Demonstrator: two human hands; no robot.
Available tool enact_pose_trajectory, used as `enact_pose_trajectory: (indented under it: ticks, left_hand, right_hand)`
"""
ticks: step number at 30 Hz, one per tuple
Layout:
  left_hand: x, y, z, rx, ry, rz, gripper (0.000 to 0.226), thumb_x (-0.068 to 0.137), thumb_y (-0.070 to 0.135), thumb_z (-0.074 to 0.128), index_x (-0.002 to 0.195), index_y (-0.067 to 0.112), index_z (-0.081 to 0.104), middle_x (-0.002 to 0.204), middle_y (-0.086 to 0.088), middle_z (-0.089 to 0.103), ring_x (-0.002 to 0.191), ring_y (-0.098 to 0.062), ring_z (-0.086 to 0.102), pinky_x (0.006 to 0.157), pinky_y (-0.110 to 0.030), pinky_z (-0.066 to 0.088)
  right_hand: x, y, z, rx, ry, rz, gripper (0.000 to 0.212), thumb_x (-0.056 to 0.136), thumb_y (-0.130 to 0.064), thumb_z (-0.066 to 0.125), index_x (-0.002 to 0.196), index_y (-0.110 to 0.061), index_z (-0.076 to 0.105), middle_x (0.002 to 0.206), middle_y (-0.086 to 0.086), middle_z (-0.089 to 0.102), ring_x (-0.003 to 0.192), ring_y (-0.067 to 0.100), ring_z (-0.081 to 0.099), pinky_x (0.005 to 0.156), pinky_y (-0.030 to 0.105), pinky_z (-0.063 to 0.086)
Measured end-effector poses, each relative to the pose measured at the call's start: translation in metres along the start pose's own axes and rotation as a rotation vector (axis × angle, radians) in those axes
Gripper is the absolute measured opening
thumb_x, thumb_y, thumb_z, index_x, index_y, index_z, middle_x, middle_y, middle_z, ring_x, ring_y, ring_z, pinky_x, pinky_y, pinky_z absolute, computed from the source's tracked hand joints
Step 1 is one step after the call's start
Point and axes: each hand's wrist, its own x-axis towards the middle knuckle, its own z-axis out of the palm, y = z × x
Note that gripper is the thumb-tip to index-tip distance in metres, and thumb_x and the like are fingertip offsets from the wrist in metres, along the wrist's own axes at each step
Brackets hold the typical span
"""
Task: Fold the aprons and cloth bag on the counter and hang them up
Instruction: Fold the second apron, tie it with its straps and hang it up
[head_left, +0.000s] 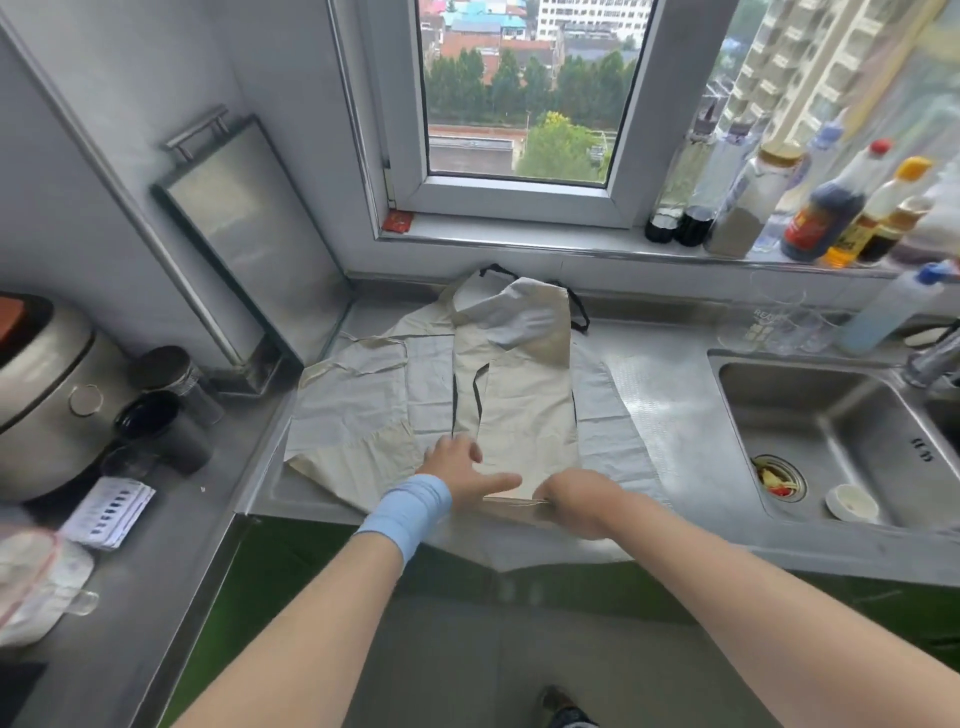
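A beige apron (524, 395) with black trim lies folded into a long strip on the steel counter (670, 395). It rests on top of other pale cloths (358, 410) spread flat beneath it. My left hand (462, 467), with a blue wristband, presses flat with spread fingers on the strip's near left corner. My right hand (576, 493) pinches the strip's near edge at the counter's front. Black straps (579, 312) poke out at the far end by the window sill.
A steel sink (831, 431) with a small white cup lies right. Bottles (821, 218) crowd the window sill. A rice cooker (41, 395), dark jars (171, 405) and a paper packet (109, 512) stand left. A steel tray (234, 244) leans on the wall.
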Motion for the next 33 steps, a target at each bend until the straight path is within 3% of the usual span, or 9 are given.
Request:
enact_pose_trajectory:
  ticks: [4,7,11,16,21,25,29,31,33]
  left_hand:
    - [-0.011,0.035,-0.029,0.205,-0.417,0.163,0.057,0.070,0.053,0.075,0.121,0.034,0.059,0.118,0.008,0.058,0.108,-0.015,0.056,0.097,-0.034,0.046]
    - [0.002,0.040,-0.042,0.317,-0.393,0.118,0.025,0.079,0.025,0.071,0.104,0.019,0.069,0.096,-0.003,0.071,0.069,-0.019,0.064,0.075,-0.032,0.059]
    - [0.038,0.035,-0.061,0.066,-0.400,0.061,0.028,0.079,0.016,0.072,0.106,0.009,0.070,0.098,-0.013,0.072,0.066,-0.021,0.066,0.064,-0.029,0.060]
    - [0.097,0.037,-0.078,0.076,0.015,0.065,0.012,0.080,0.025,0.062,0.085,0.019,0.071,0.077,-0.003,0.064,0.071,-0.023,0.059,0.066,-0.023,0.048]
    - [0.154,0.036,-0.062,0.220,0.350,0.047,0.046,0.087,0.020,0.058,0.130,0.033,0.050,0.132,0.004,0.051,0.122,-0.022,0.046,0.098,-0.034,0.041]
    - [0.204,0.027,-0.035,0.387,0.254,0.224,0.050,0.087,0.023,0.057,0.134,0.035,0.046,0.141,0.008,0.041,0.132,-0.017,0.036,0.105,-0.032,0.032]
    - [0.220,0.013,-0.010,0.573,0.096,0.201,0.071,0.087,0.033,0.056,0.150,0.034,0.023,0.158,0.002,0.018,0.146,-0.020,0.015,0.118,-0.039,0.007]
    - [0.229,0.007,-0.008,0.533,0.207,0.138,0.074,0.090,0.034,0.054,0.153,0.031,0.014,0.161,0.000,0.008,0.148,-0.023,0.008,0.119,-0.042,0.003]
    - [0.235,0.005,-0.012,0.442,0.423,0.170,0.060,0.089,0.034,0.050,0.146,0.029,0.033,0.155,-0.003,0.028,0.142,-0.025,0.026,0.117,-0.043,0.014]
  right_hand:
    - [-0.015,-0.003,-0.057,0.073,-0.089,-0.015,0.010,0.086,-0.037,0.062,0.078,-0.030,0.063,0.078,-0.006,0.061,0.074,0.019,0.056,0.062,0.029,0.043]
    - [-0.014,0.009,-0.091,0.128,-0.155,-0.009,0.011,0.076,-0.034,0.071,0.068,-0.031,0.064,0.072,-0.009,0.061,0.071,0.016,0.058,0.060,0.027,0.045]
    - [0.005,0.035,-0.115,0.143,-0.176,0.023,0.015,0.075,-0.023,0.073,0.068,-0.026,0.060,0.073,-0.007,0.059,0.068,0.013,0.057,0.056,0.024,0.043]
    - [0.070,0.069,-0.115,0.048,0.290,0.096,0.007,0.078,-0.018,0.052,0.071,-0.019,0.053,0.071,-0.005,0.053,0.073,0.024,0.051,0.061,0.030,0.043]
    - [0.143,0.092,-0.109,0.009,0.438,0.087,0.014,0.088,-0.021,0.049,0.082,-0.024,0.060,0.089,0.002,0.068,0.087,0.031,0.061,0.061,0.032,0.041]
    - [0.202,0.114,-0.092,0.014,0.400,0.048,0.016,0.086,-0.016,0.051,0.091,-0.022,0.065,0.093,0.004,0.070,0.089,0.032,0.064,0.060,0.032,0.032]
    - [0.226,0.126,-0.068,0.137,0.402,0.057,0.015,0.079,-0.013,0.053,0.085,-0.020,0.064,0.082,0.005,0.068,0.079,0.034,0.063,0.060,0.038,0.047]
    - [0.235,0.130,-0.063,0.187,0.449,0.056,0.015,0.078,-0.010,0.052,0.082,-0.020,0.062,0.080,0.005,0.066,0.077,0.033,0.061,0.061,0.041,0.048]
    - [0.245,0.133,-0.062,0.235,0.542,0.023,0.019,0.079,-0.005,0.053,0.086,-0.019,0.064,0.082,0.005,0.065,0.080,0.031,0.060,0.063,0.040,0.046]
